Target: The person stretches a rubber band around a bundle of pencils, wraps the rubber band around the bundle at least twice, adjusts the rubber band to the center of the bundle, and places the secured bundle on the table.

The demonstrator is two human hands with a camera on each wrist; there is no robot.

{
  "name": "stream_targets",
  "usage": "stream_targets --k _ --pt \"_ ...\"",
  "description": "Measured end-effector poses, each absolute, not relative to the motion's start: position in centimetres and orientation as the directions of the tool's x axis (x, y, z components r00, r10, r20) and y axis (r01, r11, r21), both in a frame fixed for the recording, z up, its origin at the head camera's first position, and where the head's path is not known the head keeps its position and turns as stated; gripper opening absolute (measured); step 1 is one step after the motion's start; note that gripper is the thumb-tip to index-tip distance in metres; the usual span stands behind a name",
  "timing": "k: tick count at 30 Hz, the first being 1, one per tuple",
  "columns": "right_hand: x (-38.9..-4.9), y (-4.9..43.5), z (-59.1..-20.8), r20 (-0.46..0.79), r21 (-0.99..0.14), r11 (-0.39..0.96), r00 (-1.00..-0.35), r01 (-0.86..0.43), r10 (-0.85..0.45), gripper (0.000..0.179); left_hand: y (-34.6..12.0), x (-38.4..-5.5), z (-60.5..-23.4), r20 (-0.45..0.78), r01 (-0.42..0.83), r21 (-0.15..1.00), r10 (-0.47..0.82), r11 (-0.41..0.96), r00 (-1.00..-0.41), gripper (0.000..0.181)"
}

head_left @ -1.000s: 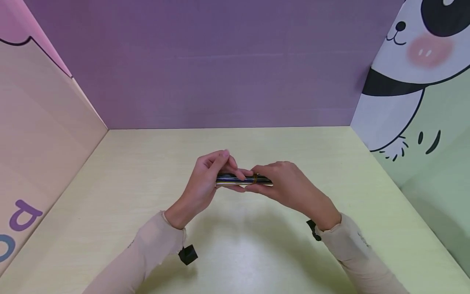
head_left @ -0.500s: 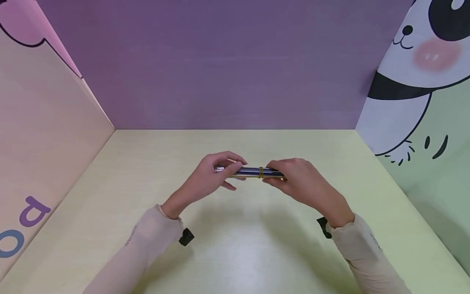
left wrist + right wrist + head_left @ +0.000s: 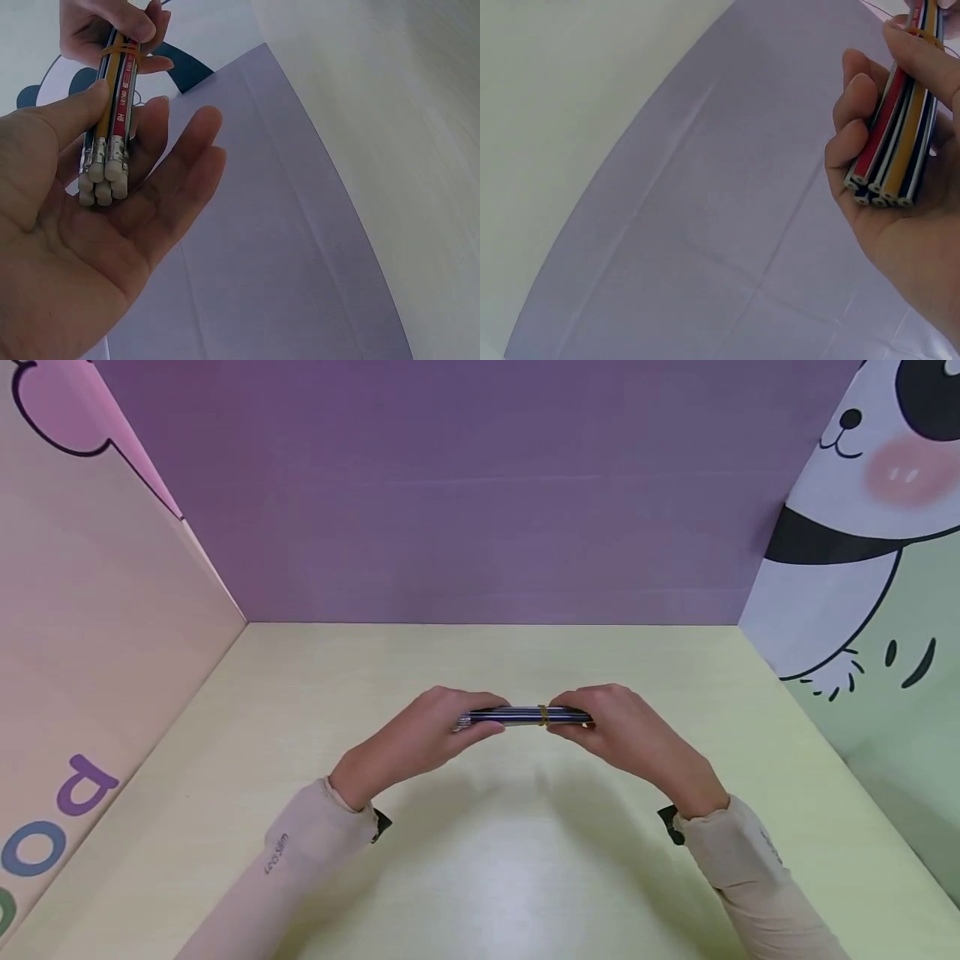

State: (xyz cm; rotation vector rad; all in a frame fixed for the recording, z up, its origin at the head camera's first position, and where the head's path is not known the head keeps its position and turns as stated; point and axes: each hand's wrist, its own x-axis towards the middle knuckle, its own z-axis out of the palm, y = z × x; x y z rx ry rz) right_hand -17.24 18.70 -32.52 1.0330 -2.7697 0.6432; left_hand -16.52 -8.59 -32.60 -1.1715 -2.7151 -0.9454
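Between my two hands, above the table, a bundle of pencils [image 3: 510,716] lies level. A yellow rubber band [image 3: 543,715] is wound around it. My left hand [image 3: 442,727] pinches the eraser end with thumb and forefinger, its other fingers loosely bent. In the left wrist view, white erasers [image 3: 112,171] in silver ferrules point toward the palm, and striped, red and yellow barrels show. My right hand [image 3: 622,727] grips the opposite end, its thumb near the rubber band. In the right wrist view the flat, unsharpened pencil ends [image 3: 877,196] face the palm.
A pale wooden table [image 3: 495,877] lies beneath both hands. A purple panel [image 3: 480,493] stands along the back. The left panel [image 3: 112,610] carries letters, and a panda drawing [image 3: 832,602] covers the right one.
The left hand was loosely around the bundle with its fingers spread; it has slid left to the eraser end and now pinches it. The right hand has kept its grip.
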Motion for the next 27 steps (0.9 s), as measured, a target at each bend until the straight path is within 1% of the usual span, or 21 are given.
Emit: stream_targets --k 3,6,10,13,16,21,23,25,27 --pt "-17.4 19.6 -33.2 0.220 -0.395 0.680 -0.782 -0.618 -0.583 0.018 -8.5 -16.3 -33.0 0.277 0.688 0.469 0.647 0.555 -0.711 0.023" --pt "-17.5 21.0 -34.1 0.180 -0.477 0.670 -0.809 -0.570 -0.560 0.019 -8.7 -16.1 -34.0 0.269 0.679 0.427 0.632 0.598 -0.726 0.024" --pt "-17.5 22.8 -35.4 0.103 -0.604 0.622 -0.823 -0.498 -0.559 0.021 -8.8 -15.9 -35.5 0.218 0.643 0.428 0.618 0.635 -0.755 0.024" --pt "-17.6 23.4 -36.4 0.045 -0.661 0.597 -0.818 -0.456 -0.574 0.022 -8.6 -16.0 -36.4 0.174 0.628 0.428 0.623 0.650 -0.763 0.019" --pt "-17.9 23.6 -37.4 0.001 -0.700 0.581 -0.814 -0.415 -0.581 0.025 -8.5 -16.3 -37.2 0.141 0.621 0.394 0.623 0.678 -0.770 0.015" --pt "-18.3 24.1 -39.2 -0.106 -0.779 0.530 -0.762 -0.336 -0.639 0.027 -8.2 -16.5 -38.4 0.083 0.615 0.346 0.630 0.708 -0.772 0.018" --pt "-18.3 24.2 -39.8 -0.143 -0.791 0.524 -0.738 -0.315 -0.659 0.027 -8.0 -16.4 -38.7 0.056 0.620 0.323 0.639 0.715 -0.767 0.019" --pt "-18.1 24.3 -40.2 -0.161 -0.791 0.531 -0.733 -0.305 -0.661 0.026 -7.8 -16.2 -38.8 0.040 0.627 0.295 0.647 0.721 -0.762 0.019" --pt "-18.0 24.3 -40.4 -0.155 -0.777 0.540 -0.734 -0.323 -0.662 0.026 -7.6 -16.0 -38.9 0.033 0.633 0.270 0.650 0.726 -0.759 0.020"
